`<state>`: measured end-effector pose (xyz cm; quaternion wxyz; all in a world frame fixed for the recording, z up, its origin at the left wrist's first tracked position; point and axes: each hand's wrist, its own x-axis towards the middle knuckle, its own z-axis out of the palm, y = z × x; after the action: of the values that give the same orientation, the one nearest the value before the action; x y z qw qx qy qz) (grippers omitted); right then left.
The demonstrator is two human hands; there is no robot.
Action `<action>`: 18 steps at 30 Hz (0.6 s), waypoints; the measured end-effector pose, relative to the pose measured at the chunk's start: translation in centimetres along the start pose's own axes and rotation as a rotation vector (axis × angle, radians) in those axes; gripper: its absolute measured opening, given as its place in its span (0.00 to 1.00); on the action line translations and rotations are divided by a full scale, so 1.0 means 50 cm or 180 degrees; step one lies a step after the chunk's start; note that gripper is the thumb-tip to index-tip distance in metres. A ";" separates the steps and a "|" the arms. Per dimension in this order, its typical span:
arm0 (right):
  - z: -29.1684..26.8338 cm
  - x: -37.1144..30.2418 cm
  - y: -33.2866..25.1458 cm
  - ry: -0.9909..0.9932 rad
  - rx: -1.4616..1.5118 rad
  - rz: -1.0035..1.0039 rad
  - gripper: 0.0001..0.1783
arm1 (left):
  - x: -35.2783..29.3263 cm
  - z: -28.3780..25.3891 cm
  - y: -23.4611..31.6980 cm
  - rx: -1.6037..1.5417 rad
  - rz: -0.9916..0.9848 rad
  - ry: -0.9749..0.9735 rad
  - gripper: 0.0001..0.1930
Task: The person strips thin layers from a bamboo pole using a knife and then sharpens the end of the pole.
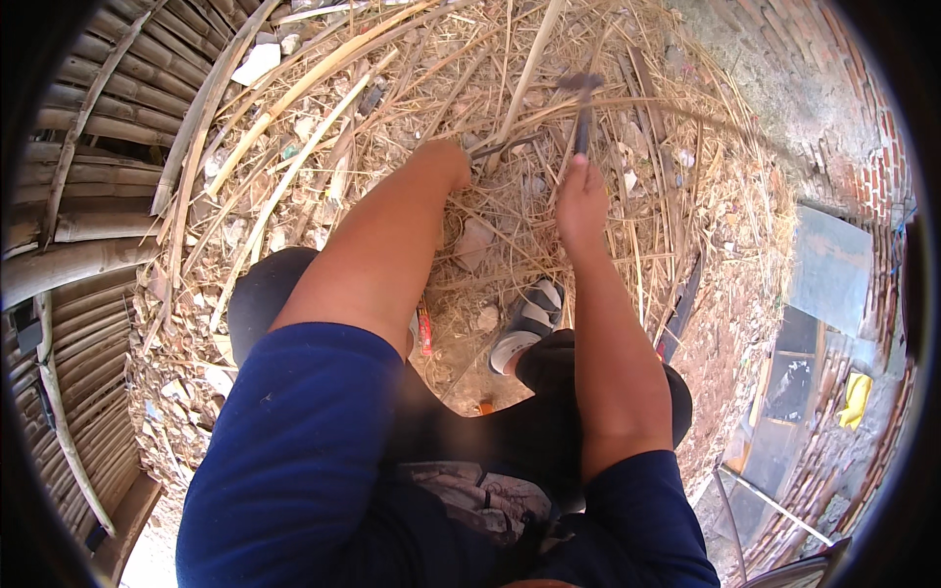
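Observation:
My right hand (582,201) is wrapped round the dark handle of a hammer (582,122). Its blurred head points away from me, over the straw. My left arm reaches forward, and the left hand (449,163) bends down at the wrist. Its fingers are hidden from view. Close beside that hand a thin dark curved rod (508,147) sticks out to the right; whether the hand grips it cannot be made out. Dry straw and split bamboo strips (314,145) lie around and beyond both hands, over rubble. A flat stone (474,243) lies between my forearms.
A bamboo slat wall (93,220) rises at the left, a brick wall (877,181) at the right. Grey sheets (828,269) and a yellow cloth-like thing (855,400) are by it. My sandalled foot (529,318) and a small red object (425,333) are below the hands.

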<state>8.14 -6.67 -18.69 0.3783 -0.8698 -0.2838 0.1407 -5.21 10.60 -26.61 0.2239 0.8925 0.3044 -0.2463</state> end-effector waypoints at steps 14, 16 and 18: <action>0.058 -0.041 0.078 -0.0602 -0.1045 0.0044 0.28 | 0.025 -0.001 -0.002 -0.0139 -0.0159 -0.0491 0.20; 0.041 -0.025 0.063 -0.0383 -0.0885 -0.0078 0.27 | 0.020 0.002 0.003 -0.0051 -0.0057 -0.0336 0.20; 0.020 0.000 0.021 -0.0131 -0.0179 0.0042 0.27 | 0.014 0.004 0.002 -0.0030 -0.0037 -0.0272 0.19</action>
<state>8.11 -6.66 -20.12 0.3468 -0.8789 -0.2896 0.1530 -4.74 10.71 -27.13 0.2394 0.8783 0.3008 -0.2841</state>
